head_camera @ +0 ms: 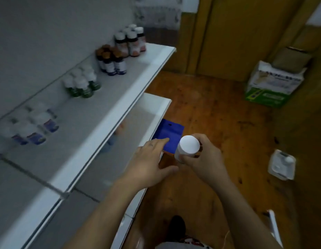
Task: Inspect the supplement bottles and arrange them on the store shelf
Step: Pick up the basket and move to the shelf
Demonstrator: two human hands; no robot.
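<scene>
White-capped supplement bottle (187, 148) sits in the right hand (202, 159), fingers curled round its side. Just left of it the left hand (151, 159) is flat, fingers straight, holding nothing, over a blue pack (171, 135). Only one hand holds it, so the bottle could slip and drop on the wooden floor (219, 108) below the hands. Beyond the left hand, white shelves (95, 112) carry more bottles (112, 62).

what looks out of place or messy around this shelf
Bottles on the shelf stand upright in tidy groups. The clutter is on the floor: an opened carton with ragged flaps and a loose white tray.
</scene>
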